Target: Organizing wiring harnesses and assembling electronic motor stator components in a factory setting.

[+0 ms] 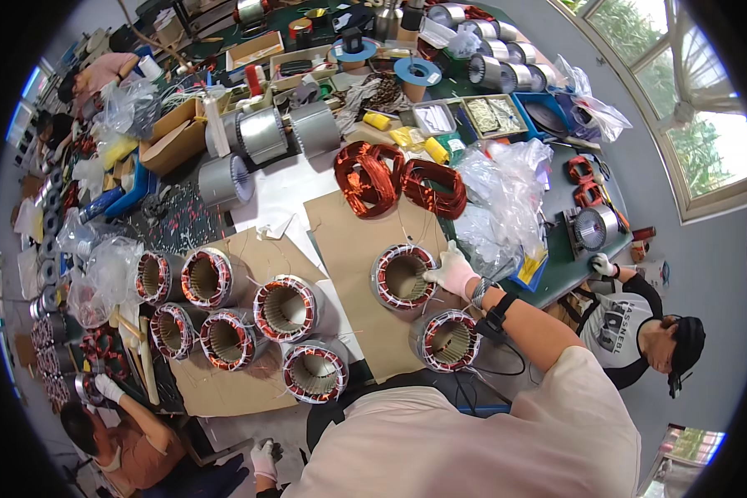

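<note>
My right hand (pixel 454 274), in a white glove, is at the right rim of an upright motor stator (pixel 379 292). The thumb reaches over the stator's white-laced winding ring, and a finger stretches along the outside. Just nearer to me stands another stator (pixel 428 355) with red and white windings. Low beside my body, my gloved left hand (pixel 265 459) is away from the work, fingers curled; a dark patch shows at them, and I cannot make out what it is. Several more wound stators (pixel 314 371) stand to the left on brown paper (pixel 261 398).
Coils of red copper wire (pixel 368 178) lie beyond the stators, beside clear plastic bags (pixel 502 195). Bare metal cores (pixel 263 135), boxes and wire spools (pixel 417 71) crowd the far table. A co-worker (pixel 639 340) is at the right; another (pixel 124 432) works at the lower left.
</note>
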### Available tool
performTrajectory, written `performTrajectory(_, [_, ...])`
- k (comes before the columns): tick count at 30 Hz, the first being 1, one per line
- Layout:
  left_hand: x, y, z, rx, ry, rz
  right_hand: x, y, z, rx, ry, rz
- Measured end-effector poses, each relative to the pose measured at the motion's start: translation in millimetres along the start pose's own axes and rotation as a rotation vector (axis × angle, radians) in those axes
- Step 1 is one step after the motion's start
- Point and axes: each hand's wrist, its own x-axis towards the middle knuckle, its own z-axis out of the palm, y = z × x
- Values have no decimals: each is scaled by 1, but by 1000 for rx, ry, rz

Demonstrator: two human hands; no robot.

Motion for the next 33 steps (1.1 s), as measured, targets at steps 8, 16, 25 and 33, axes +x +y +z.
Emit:
performTrajectory(8, [18, 43, 11, 178, -60, 212, -52, 7, -10, 745, 151, 20])
performTrajectory(16, [20, 40, 7, 281, -109, 203, -81, 14, -29, 613, 260, -197])
performTrajectory(25, [24, 39, 5, 292, -83, 207, -80, -1, -26, 21, -154, -185])
performTrajectory(33, [6, 14, 10, 246, -82, 205, -97, -46, -83, -293, 252, -407])
